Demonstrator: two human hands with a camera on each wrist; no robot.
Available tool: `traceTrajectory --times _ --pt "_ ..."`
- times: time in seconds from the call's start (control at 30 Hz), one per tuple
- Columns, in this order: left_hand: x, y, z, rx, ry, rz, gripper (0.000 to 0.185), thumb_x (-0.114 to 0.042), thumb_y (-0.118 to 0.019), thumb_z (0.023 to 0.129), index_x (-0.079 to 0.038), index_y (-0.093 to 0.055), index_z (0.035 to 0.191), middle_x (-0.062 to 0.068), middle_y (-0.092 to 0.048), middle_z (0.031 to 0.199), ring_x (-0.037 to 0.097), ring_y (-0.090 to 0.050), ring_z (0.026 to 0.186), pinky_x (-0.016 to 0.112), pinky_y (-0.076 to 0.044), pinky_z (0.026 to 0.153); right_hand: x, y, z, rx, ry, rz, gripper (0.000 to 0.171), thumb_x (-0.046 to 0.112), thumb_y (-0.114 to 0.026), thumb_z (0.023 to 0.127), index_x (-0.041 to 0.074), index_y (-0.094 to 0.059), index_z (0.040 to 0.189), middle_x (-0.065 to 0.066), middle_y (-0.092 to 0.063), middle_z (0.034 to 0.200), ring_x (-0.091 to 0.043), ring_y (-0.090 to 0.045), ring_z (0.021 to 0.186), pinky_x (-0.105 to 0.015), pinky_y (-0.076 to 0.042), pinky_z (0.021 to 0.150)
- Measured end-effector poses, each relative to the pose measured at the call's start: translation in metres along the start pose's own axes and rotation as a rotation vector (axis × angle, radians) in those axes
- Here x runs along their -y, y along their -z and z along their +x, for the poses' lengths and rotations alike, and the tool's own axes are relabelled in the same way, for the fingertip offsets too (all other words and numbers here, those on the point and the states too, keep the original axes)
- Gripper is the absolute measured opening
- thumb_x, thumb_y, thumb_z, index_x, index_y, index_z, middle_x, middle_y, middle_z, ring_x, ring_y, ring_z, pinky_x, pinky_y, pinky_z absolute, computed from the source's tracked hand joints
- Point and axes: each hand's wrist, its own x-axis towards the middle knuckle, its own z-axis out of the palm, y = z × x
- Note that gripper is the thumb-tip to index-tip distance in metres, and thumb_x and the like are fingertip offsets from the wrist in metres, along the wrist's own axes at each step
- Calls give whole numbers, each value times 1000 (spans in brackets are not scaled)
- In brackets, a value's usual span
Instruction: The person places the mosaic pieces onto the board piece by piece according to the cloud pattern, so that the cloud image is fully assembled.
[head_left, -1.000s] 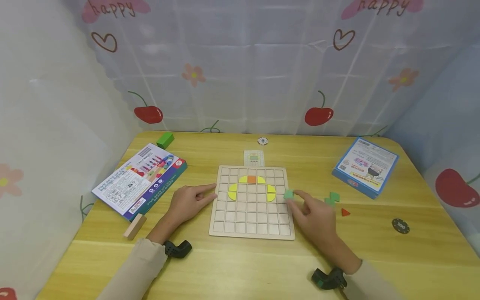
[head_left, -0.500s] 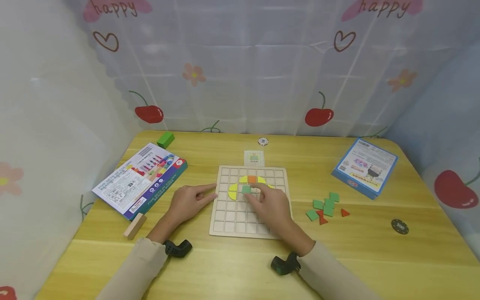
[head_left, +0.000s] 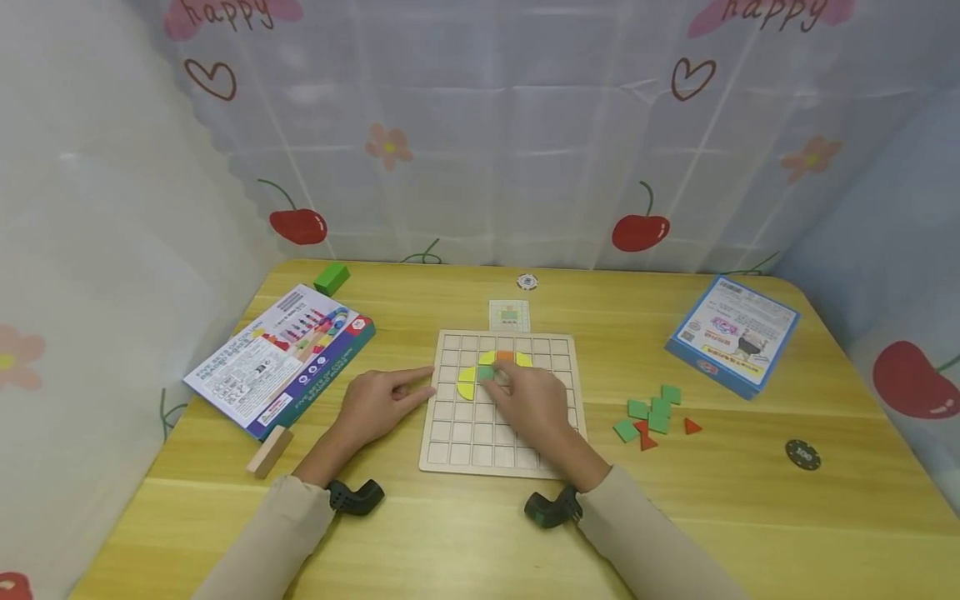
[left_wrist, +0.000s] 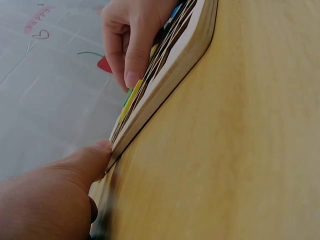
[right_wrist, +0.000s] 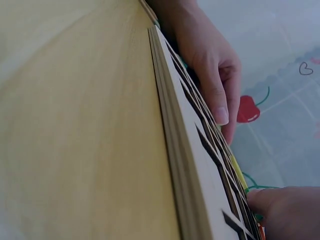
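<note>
The square wooden grid board [head_left: 461, 457] lies mid-table. Thumb and index finger of my right hand [head_left: 536, 404] pinch a green square tile [head_left: 486, 372] by its right side, at a cell just below the yellow arc. Yellow quarter-round tiles [head_left: 467, 383] and an orange square [head_left: 506, 357] sit in the upper cells; the right hand covers some of them. My left hand [head_left: 378, 406] rests on the table, index finger and thumb extended to the board's left edge. In the left wrist view, the left thumb [left_wrist: 102, 145] touches the board's rim.
Right of the board lie several green squares [head_left: 637, 409] and red triangles [head_left: 692, 426]. A pattern card [head_left: 509, 316] lies behind the board. Boxes stand left [head_left: 277, 358] and right [head_left: 733, 333]. A wooden block [head_left: 269, 452], green block [head_left: 332, 279] and chips [head_left: 803, 454] are around.
My right hand has carried the green square from the board's right edge leftward onto a cell below the yellow arc, then shifted slightly further left and up. The left hand stays put.
</note>
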Motion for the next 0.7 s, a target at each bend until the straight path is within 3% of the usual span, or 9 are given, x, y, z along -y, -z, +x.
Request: traceTrajectory --times 0.33,0.5,0.7 --pt "1 -1 0 1 -4 6 40 -49 -72 94 -30 -73 129 -13 -40 54 7 -34 49 29 -26 53 2 1 -3 -19 8 31 25 32 -75 94 14 -79 111 13 -41 49 -4 -32 47 -24 -26 43" --pt "1 0 0 9 1 6 41 -49 -72 94 -30 -73 130 -12 -40 55 7 -34 49 30 -26 53 0 6 -9 -139 36 115 21 24 -74 94 12 -79 110 13 -34 48 -2 -25 44 -24 -23 42" --pt "1 0 1 10 -2 9 40 -49 -71 95 -29 -73 130 -12 -41 54 8 -34 49 29 -26 53 -12 21 -31 -307 186 158 18 15 -77 90 11 -80 106 13 -36 54 -1 -27 48 -21 -24 43"
